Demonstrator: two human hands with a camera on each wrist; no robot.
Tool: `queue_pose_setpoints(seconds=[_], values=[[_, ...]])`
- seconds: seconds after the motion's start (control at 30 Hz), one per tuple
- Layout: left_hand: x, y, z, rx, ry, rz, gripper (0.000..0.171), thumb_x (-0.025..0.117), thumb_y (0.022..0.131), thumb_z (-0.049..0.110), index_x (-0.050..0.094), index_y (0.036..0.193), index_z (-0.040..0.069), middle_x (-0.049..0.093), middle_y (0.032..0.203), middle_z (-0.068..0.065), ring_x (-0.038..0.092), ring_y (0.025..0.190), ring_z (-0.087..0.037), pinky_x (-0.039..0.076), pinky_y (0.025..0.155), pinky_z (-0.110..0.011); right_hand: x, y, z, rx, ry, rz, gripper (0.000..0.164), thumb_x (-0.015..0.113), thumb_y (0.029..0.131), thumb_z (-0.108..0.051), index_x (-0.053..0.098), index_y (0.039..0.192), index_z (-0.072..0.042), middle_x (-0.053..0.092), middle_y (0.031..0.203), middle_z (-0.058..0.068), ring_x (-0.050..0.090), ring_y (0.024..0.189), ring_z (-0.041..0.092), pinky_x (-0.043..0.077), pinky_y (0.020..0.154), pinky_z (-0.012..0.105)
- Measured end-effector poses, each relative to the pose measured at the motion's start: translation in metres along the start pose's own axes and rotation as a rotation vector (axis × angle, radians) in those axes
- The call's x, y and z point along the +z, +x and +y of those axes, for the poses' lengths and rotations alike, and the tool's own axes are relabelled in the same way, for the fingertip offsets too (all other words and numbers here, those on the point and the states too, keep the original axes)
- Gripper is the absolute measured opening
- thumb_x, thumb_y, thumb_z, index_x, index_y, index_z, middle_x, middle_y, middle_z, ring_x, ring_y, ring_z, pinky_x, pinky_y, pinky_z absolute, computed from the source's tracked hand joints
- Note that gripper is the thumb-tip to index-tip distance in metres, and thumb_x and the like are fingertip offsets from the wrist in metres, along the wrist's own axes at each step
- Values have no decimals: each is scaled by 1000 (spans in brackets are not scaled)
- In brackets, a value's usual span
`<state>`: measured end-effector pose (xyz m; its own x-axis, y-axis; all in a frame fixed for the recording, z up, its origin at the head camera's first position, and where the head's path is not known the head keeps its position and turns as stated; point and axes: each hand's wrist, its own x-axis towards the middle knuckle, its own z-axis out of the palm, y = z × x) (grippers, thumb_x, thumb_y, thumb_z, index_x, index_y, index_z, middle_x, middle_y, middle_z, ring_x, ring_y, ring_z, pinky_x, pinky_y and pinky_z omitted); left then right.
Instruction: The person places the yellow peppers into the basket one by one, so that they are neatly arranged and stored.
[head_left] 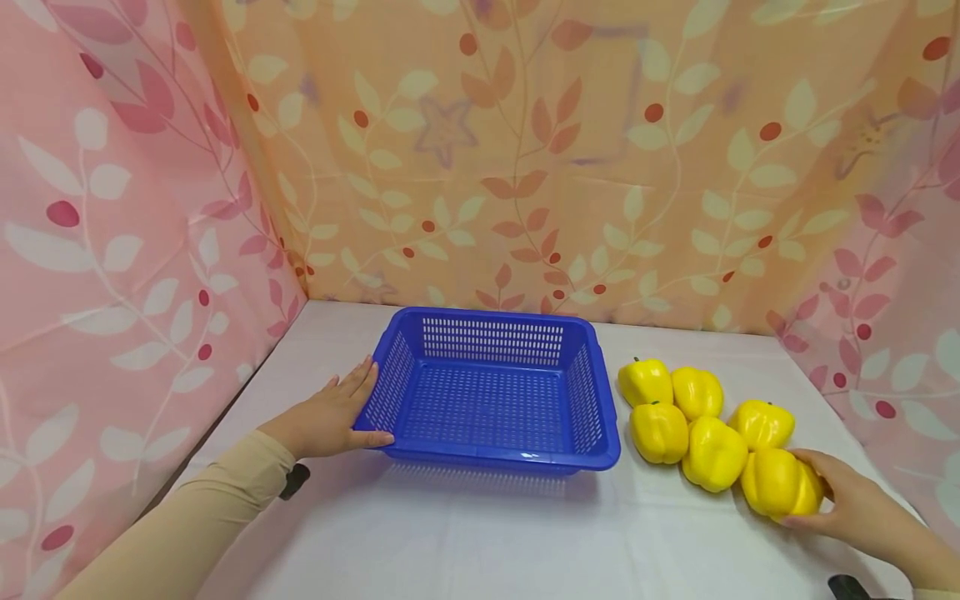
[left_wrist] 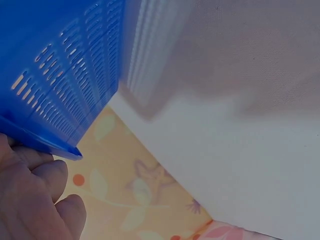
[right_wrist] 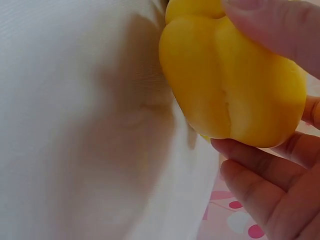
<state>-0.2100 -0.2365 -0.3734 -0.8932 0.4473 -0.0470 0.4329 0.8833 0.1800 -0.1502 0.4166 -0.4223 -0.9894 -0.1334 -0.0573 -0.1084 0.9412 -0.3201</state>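
Note:
A blue plastic basket (head_left: 495,457) with slotted walls sits on the white table, nothing inside it. My left hand (head_left: 330,414) rests against its left rim, fingers extended along the side and thumb laid over the front corner. In the left wrist view, fingertips (left_wrist: 52,175) lie right at the basket's rim (left_wrist: 45,142). Over on the right, my right hand (head_left: 851,504) grips a yellow bell pepper (head_left: 780,483), the nearest of a group. The right wrist view has the thumb on one side of this bell pepper (right_wrist: 230,85) and the fingers on the other.
Several more yellow bell peppers, such as the front-middle bell pepper (head_left: 714,454), stand close together right of the basket. Leaf-patterned cloth (head_left: 517,167) hangs behind the table, with pink cloth (head_left: 97,250) along the left and right sides.

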Motion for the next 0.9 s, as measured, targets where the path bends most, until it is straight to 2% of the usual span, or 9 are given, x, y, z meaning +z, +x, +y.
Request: queue_pose_setpoints(seconds=[0.17,0.37,0.53,0.7,0.8,0.9], values=[[1,0,-1,-1,3,-2,113,42,74,77,9,144,-5,4,151,-21,7,138,-34,12,108,-55,-8,0,-1,-14,21,5,95,81,62,-41,36,124,15,44,116,37,52,95,43,49,74,51],[1,0,0,-10,3,-7,112,45,75,75,8,144,-4,5,151,-21,7,138,-34,12,108,-54,-19,1,-4,-92,59,61,88,84,61,-31,39,121,15,47,115,33,54,90,41,52,67,45],[-1,0,0,-7,5,-9,113,42,73,77,9,144,-5,4,151,-22,8,138,-36,13,108,-53,-29,6,-7,-136,54,104,87,85,59,-28,40,121,14,48,112,32,55,86,42,52,64,45],[-2,0,1,-33,-1,-33,116,41,72,79,7,145,-4,2,150,-25,9,136,-41,13,108,-54,-40,16,-17,-179,60,126,86,85,59,-27,40,121,13,48,113,29,53,88,42,52,65,45],[-2,0,0,-42,-6,-48,116,43,72,79,6,145,-3,1,150,-24,9,136,-42,14,108,-54,-48,25,-24,-222,69,130,84,85,60,-26,41,121,12,49,113,27,56,91,15,53,65,43],[-1,0,0,-40,-13,-55,116,43,71,78,6,145,-3,1,150,-24,9,136,-42,15,107,-54,-56,35,-33,-269,84,133,82,84,61,-24,41,122,10,50,114,25,44,90,-11,53,67,42]])
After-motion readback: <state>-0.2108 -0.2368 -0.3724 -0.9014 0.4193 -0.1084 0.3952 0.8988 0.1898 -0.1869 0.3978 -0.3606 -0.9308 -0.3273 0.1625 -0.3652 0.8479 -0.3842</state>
